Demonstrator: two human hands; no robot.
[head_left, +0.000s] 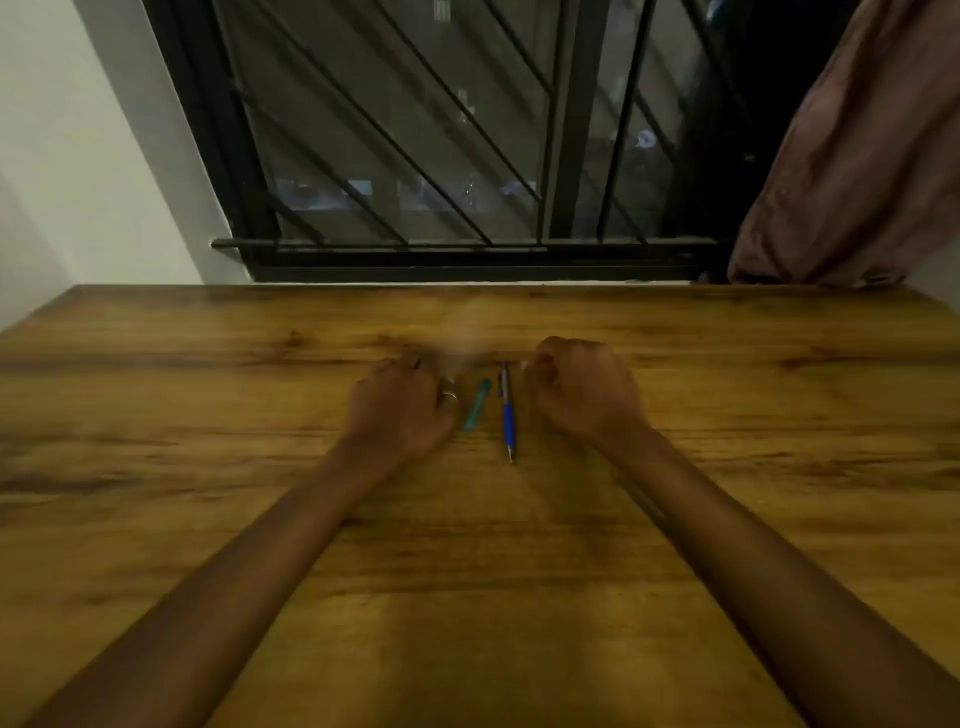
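A blue pen (508, 415) lies on the wooden table (467, 571) with its tip pointing toward me. A short teal piece (477, 405), perhaps a cap or lead tube, lies just left of it. My left hand (402, 410) is left of the teal piece and wears rings. Its fingers are smeared by motion blur, so whether they hold anything is unclear. My right hand (584, 395) is just right of the pen, curled into a fist with nothing visible in it. Neither hand touches the pen.
A black barred window (441, 156) stands behind the table's far edge. A brownish curtain (857, 182) hangs at the back right, and a white wall (78, 156) is at the left.
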